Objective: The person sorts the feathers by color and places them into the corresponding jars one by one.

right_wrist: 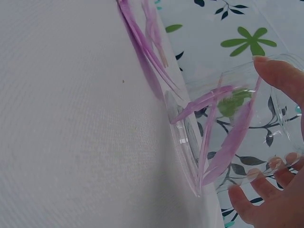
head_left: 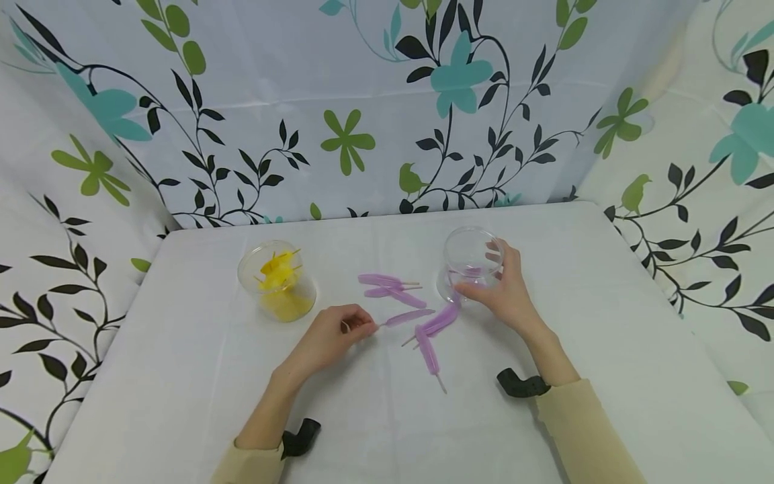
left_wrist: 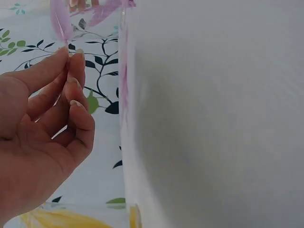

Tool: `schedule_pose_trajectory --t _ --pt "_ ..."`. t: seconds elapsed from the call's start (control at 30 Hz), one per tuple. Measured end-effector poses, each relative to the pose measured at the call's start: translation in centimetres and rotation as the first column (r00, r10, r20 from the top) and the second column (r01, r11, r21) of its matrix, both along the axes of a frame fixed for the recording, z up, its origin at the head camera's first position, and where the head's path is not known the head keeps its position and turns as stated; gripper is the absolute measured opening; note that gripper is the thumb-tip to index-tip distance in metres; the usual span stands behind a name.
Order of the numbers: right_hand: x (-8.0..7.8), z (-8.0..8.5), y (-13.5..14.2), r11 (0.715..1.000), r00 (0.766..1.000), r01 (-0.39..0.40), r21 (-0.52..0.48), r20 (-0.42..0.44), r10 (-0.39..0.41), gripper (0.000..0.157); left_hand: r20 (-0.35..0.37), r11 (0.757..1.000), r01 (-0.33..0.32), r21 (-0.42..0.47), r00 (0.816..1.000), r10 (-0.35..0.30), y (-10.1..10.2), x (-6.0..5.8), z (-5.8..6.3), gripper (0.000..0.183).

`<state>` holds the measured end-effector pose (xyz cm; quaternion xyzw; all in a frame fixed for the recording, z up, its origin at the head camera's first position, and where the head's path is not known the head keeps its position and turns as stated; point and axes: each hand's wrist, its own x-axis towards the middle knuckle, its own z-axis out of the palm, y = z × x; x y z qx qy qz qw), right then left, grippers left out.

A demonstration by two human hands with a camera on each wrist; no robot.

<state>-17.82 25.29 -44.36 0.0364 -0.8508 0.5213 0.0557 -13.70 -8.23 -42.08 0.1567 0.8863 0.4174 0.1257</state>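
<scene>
My left hand point(head_left: 338, 336) pinches a purple feather point(head_left: 408, 317) by the thin end of its quill, between thumb and index finger. In the left wrist view the vane of that feather stands up beyond my fingertips, clear of the palm. Around a clear cup point(head_left: 462, 250) curls my right hand point(head_left: 509, 290), thumb on one side and fingers on the other. Purple feathers point(right_wrist: 232, 142) stand inside this cup, as the right wrist view shows. Between the hands, several loose purple feathers point(head_left: 427, 353) lie on the white table, some of them crossing.
A second clear cup point(head_left: 246, 267) with yellow feathers point(head_left: 279, 270) stands at the left. The white tabletop point(head_left: 387, 437) ends at the back against a leaf-patterned curtain point(head_left: 363, 81), with more patterned cloth at both sides.
</scene>
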Motion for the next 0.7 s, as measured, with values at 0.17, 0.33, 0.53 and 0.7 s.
schedule_pose_trajectory --t 0.17,0.33,0.53,0.7 --pt "0.0 0.0 0.0 1.000 1.000 -0.002 -0.005 -0.014 0.002 0.106 -0.049 0.999 -0.012 0.049 0.999 0.014 1.2 -0.6 1.3 0.010" --pt "0.0 -0.2 0.0 1.000 1.000 0.003 -0.005 -0.016 -0.003 0.105 -0.109 0.994 -0.040 0.102 0.993 0.051 2.3 -1.5 2.1 0.012" --pt "0.1 -0.2 0.0 1.000 1.000 0.002 -0.014 -0.006 -0.003 0.104 -0.141 0.976 -0.088 0.199 0.983 0.117 4.1 -2.5 3.1 0.014" --pt "0.1 -0.2 0.0 1.000 1.000 0.000 -0.016 -0.009 0.000 0.105 -0.155 0.961 -0.122 0.250 0.974 0.164 5.8 -3.2 3.8 0.016"
